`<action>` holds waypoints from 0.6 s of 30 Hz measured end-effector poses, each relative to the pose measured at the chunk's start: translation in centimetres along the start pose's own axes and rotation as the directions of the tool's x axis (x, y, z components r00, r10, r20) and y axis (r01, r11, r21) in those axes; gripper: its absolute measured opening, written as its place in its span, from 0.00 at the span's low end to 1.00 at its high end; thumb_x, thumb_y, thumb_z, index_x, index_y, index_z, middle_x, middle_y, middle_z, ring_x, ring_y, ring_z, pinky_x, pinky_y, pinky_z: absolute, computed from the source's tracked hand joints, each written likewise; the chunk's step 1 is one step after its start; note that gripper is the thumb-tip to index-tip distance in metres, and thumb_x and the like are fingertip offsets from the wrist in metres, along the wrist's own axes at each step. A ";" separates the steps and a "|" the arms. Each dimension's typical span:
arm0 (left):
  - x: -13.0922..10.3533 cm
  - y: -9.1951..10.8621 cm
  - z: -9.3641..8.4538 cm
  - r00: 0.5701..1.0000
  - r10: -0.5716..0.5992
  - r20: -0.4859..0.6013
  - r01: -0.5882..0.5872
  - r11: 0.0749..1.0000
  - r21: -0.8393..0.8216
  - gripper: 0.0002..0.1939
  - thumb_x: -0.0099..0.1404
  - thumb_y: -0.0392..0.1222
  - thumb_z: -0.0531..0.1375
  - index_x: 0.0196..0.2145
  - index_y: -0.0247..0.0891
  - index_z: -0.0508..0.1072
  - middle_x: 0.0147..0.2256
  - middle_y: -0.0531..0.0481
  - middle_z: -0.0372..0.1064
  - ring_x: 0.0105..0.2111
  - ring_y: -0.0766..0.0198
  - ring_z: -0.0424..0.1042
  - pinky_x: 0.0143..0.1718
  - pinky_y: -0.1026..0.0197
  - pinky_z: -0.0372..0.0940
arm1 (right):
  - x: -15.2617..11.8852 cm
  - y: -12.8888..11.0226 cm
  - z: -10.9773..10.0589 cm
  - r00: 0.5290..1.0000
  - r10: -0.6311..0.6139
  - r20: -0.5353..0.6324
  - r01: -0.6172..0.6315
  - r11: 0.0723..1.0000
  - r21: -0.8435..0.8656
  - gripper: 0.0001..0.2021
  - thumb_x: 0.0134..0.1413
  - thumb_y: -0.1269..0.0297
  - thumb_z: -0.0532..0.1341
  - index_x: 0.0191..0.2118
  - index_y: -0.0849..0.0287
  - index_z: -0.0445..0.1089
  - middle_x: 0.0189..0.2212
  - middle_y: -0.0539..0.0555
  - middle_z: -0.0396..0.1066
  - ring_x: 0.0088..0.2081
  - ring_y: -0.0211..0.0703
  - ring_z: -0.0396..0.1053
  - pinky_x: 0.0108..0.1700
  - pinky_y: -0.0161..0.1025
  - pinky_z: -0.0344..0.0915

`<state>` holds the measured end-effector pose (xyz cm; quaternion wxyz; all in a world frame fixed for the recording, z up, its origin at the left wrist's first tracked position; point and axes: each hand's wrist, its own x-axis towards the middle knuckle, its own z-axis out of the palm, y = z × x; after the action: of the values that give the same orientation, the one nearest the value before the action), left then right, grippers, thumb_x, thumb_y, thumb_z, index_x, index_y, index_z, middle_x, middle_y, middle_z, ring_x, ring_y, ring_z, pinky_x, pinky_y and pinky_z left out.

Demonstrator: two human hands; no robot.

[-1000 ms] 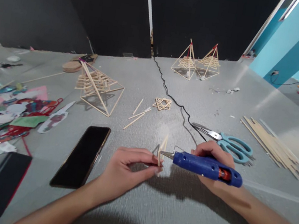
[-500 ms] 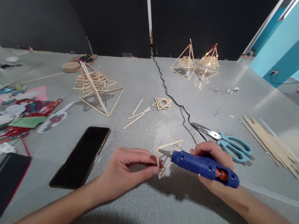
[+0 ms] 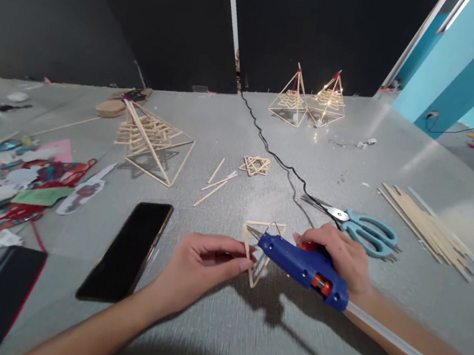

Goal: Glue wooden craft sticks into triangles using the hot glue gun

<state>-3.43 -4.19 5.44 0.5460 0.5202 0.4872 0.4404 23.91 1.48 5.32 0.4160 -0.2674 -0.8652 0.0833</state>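
Observation:
My left hand (image 3: 199, 267) pinches a small triangle of thin wooden sticks (image 3: 260, 251) by its left edge, holding it just above the grey table (image 3: 242, 321). My right hand (image 3: 339, 255) grips a blue hot glue gun (image 3: 306, 265), its metal nozzle pointing left at the triangle's upper left corner. A clear glue stick juts out behind the gun along my forearm.
A black phone (image 3: 128, 249) lies left of my left hand. Teal scissors (image 3: 358, 225), a stick bundle (image 3: 428, 227), loose sticks (image 3: 216, 179), a stick star (image 3: 255, 165), a black cord (image 3: 275, 159), three stick pyramids (image 3: 154, 138), (image 3: 292, 97), (image 3: 329, 99) and coloured paper scraps (image 3: 18, 180) surround them.
My left hand has turned the stick triangle from edge-on to facing me. The glue gun has tilted, its rear dropping down and right while the nozzle stays at the triangle.

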 end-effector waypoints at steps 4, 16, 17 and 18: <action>0.0 -0.1 -0.2 0.996 -0.083 -0.011 0.083 0.996 -0.026 0.16 0.59 0.51 0.80 0.38 0.38 0.89 0.37 0.43 0.87 0.37 0.57 0.85 0.46 0.57 0.81 | -0.1 0.1 -0.3 0.999 0.046 0.000 -0.046 0.999 0.016 0.07 0.68 0.66 0.62 0.49 0.50 0.68 0.33 0.49 0.80 0.31 0.43 0.77 0.34 0.37 0.69; 0.0 -0.9 -0.6 0.993 -0.119 0.018 0.120 0.985 -0.127 0.20 0.63 0.55 0.78 0.46 0.39 0.89 0.41 0.42 0.87 0.41 0.56 0.87 0.49 0.57 0.82 | -0.1 0.7 0.9 0.703 0.693 -0.160 -0.602 0.700 0.383 0.17 0.67 0.45 0.69 0.35 0.49 0.65 0.22 0.48 0.66 0.22 0.44 0.65 0.23 0.43 0.64; 0.0 -0.9 -0.6 0.992 -0.123 0.026 0.125 0.982 -0.140 0.20 0.63 0.55 0.78 0.47 0.39 0.89 0.41 0.42 0.87 0.40 0.56 0.86 0.48 0.58 0.82 | -0.1 0.9 1.1 0.687 0.715 -0.128 -0.624 0.671 0.400 0.19 0.67 0.44 0.68 0.33 0.49 0.65 0.20 0.47 0.62 0.20 0.44 0.62 0.21 0.43 0.61; 0.0 -0.9 -0.6 0.991 -0.130 0.032 0.133 0.980 -0.148 0.21 0.63 0.55 0.78 0.47 0.39 0.89 0.41 0.42 0.87 0.40 0.57 0.86 0.46 0.60 0.81 | -0.2 1.1 1.2 0.690 0.716 -0.102 -0.631 0.665 0.400 0.20 0.68 0.45 0.67 0.32 0.49 0.64 0.19 0.47 0.60 0.19 0.43 0.60 0.20 0.43 0.59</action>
<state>-4.04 -4.13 4.54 0.6170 0.4491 0.4799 0.4328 23.48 2.43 4.01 0.4993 -0.5043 -0.6156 0.3428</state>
